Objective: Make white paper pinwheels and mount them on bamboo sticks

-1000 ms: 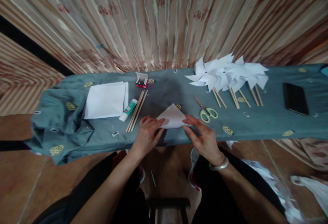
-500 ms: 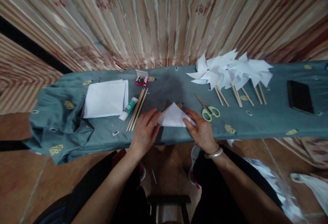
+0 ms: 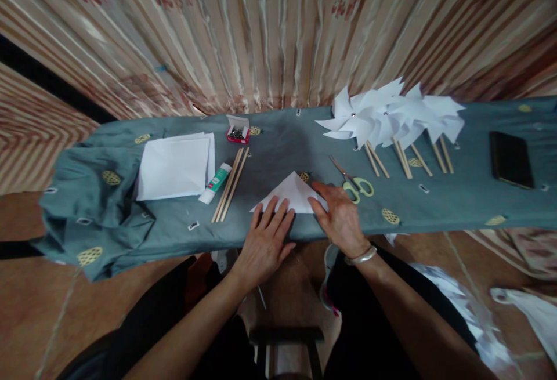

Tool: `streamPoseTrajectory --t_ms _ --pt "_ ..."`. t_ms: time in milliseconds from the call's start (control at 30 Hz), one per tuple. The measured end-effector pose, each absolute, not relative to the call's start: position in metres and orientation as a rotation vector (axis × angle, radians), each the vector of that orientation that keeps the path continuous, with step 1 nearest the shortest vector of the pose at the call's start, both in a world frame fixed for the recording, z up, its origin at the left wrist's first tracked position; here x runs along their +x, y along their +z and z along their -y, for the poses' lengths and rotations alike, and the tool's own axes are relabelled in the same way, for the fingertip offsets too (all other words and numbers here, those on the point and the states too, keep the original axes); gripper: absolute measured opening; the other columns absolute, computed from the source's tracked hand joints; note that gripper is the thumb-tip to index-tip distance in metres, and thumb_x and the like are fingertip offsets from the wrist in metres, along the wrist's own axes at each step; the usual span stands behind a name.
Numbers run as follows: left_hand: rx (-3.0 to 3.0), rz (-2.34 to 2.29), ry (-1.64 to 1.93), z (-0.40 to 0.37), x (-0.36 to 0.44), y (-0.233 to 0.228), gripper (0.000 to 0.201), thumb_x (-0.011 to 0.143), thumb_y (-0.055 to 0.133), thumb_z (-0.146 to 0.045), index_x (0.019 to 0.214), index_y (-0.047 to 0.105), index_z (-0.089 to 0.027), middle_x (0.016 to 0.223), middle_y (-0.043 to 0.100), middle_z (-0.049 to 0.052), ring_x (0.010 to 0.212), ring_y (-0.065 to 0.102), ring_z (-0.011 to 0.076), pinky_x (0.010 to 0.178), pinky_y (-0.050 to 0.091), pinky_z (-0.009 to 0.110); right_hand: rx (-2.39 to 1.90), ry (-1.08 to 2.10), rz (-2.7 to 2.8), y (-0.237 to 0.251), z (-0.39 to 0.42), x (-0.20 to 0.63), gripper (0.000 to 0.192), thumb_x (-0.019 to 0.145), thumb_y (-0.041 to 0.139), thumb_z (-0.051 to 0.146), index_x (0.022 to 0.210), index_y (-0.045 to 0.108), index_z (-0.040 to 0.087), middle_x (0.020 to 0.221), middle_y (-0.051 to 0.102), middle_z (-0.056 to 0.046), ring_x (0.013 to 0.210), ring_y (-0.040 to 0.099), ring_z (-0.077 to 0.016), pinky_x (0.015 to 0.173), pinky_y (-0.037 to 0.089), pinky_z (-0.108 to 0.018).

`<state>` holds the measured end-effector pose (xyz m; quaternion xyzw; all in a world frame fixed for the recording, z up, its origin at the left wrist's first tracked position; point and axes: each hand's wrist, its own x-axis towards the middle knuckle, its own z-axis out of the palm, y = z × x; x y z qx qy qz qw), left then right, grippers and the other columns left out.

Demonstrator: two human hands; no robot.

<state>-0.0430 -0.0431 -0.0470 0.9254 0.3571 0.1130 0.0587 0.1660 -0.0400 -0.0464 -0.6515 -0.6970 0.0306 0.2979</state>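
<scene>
A white sheet of paper, folded into a triangle, lies near the front edge of the cloth-covered table with its peak pointing away from me. My left hand rests flat across its lower left edge, fingers spread. At the right corner, my right hand grips the folded paper, thumb lying on it and fingers at its slanting side. Green-handled scissors lie just beyond my right hand, blades pointing away to the left. Left of the paper are several thin wooden sticks and a glue stick.
A stack of white paper lies at the left, near a small red box of metal pins. Several white paper pinwheels on sticks lie at the back right. Farther right is a dark phone-like object. A curtain hangs behind the table.
My left hand has let go of the paper's left corner and moved right, flattening onto its lower edge. My right hand stays at the right corner. The view has shifted slightly.
</scene>
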Motion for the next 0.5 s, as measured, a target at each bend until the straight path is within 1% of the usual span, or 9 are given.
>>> streamPoseTrajectory --t_ms 200,367,500 --pt "2.797 -1.096 0.312 0.0433 -0.0419 -0.0455 0.064 0.092 0.053 -0.037 0.147 0.033 -0.012 0.154 0.037 0.018 0.148 0.02 0.0351 0.116 0.023 0.06 -1.721 0.085 1.866 -0.0446 0.0387 0.1669 0.036 0.097 0.046 0.037 0.116 0.066 0.014 0.112 0.072 -0.012 0.1 0.063 -0.0269 0.091 0.051 -0.04" --pt "2.796 -1.108 0.299 0.0425 -0.0411 -0.0446 0.064 0.091 0.054 -0.037 0.147 0.033 -0.012 0.155 0.037 0.017 0.147 0.023 0.0359 0.116 0.023 0.06 -1.745 0.137 1.857 -0.0435 0.0378 0.166 0.037 0.098 0.043 0.039 0.118 0.066 0.018 0.113 0.072 -0.011 0.102 0.063 -0.0277 0.094 0.05 -0.043" --pt "2.794 -1.109 0.278 0.0414 -0.0404 -0.044 0.065 0.091 0.055 -0.038 0.146 0.034 -0.011 0.154 0.038 0.018 0.146 0.024 0.0367 0.116 0.024 0.06 -1.738 0.152 1.858 -0.044 0.0372 0.1658 0.037 0.098 0.041 0.039 0.117 0.066 0.018 0.113 0.071 -0.01 0.102 0.063 -0.0275 0.094 0.049 -0.043"
